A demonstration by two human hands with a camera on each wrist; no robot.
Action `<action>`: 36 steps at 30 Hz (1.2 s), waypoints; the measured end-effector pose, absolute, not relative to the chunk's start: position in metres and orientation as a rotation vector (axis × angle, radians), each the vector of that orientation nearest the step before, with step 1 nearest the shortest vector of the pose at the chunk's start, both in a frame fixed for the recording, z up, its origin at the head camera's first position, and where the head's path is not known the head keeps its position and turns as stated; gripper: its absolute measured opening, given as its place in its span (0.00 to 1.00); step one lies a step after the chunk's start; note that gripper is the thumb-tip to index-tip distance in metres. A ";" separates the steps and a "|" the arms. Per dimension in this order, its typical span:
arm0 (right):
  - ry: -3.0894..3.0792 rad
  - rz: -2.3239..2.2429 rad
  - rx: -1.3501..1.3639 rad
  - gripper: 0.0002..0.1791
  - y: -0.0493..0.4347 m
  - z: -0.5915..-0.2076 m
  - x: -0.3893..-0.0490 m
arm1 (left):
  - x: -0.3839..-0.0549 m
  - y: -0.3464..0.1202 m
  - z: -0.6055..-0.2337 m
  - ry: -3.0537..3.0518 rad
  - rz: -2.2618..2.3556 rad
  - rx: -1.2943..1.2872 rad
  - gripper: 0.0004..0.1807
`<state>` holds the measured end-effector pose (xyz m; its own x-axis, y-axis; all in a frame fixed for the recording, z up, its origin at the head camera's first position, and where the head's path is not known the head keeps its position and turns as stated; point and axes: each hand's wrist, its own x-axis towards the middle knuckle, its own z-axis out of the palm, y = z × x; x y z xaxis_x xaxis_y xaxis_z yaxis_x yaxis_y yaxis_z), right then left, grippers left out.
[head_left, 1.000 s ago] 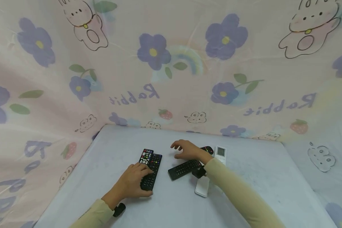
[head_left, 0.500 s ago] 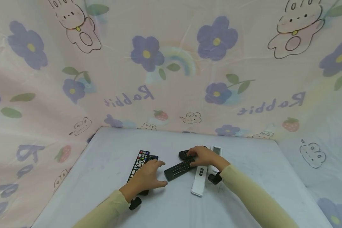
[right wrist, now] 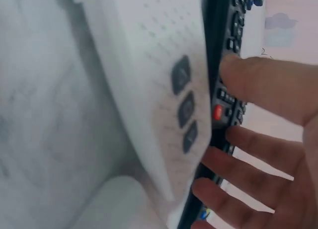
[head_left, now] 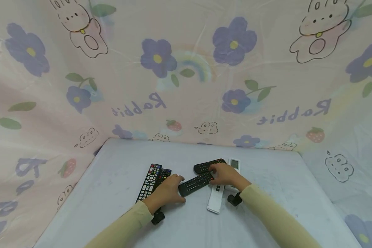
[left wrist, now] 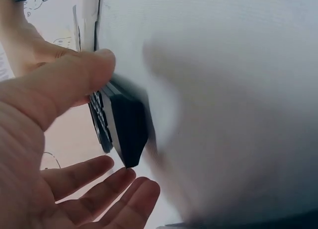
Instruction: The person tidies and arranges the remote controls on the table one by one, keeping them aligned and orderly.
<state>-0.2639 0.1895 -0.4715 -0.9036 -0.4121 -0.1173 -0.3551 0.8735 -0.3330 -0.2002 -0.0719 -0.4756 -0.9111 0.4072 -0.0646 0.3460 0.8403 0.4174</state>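
A black remote control [head_left: 194, 185] lies aslant between the two hands in the head view. My right hand [head_left: 227, 175] has its thumb and fingers curled at that remote's right end, gripping it. In the left wrist view, the remote's dark end face [left wrist: 130, 129] shows between the spread thumb and fingers of my left hand [head_left: 167, 193], which appear apart from it. Behind it lies a second black remote [head_left: 206, 166] with rounded ends. A white remote [head_left: 216, 199] with dark buttons touches or sits close by the gripped one.
Two more black remotes lie at the left, a long one with white keys [head_left: 148, 184] overlapping another [head_left: 165, 173] partly under my left forearm. A white remote with a screen [head_left: 234, 164] sits behind my right hand. Patterned cloth [head_left: 186, 86] walls the white table [head_left: 266, 179].
My left hand has left the left-hand remotes and moved right to the middle remote's near end. My right hand has drawn back from above and come down at that remote's other end.
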 end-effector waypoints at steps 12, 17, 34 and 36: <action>2.873 -0.476 -0.471 0.31 0.185 -0.485 -0.262 | -0.206 -0.068 -0.484 2.826 0.640 0.546 0.39; 2.883 -0.498 -0.474 0.32 0.183 -0.489 -0.262 | -0.209 -0.065 -0.486 2.805 0.647 0.527 0.36; 2.853 -0.724 -0.432 0.28 0.185 -0.479 -0.257 | -0.202 -0.067 -0.478 2.773 0.782 0.548 0.34; 2.844 -0.757 -0.455 0.28 0.186 -0.478 -0.257 | -0.200 -0.068 -0.476 2.766 0.818 0.559 0.34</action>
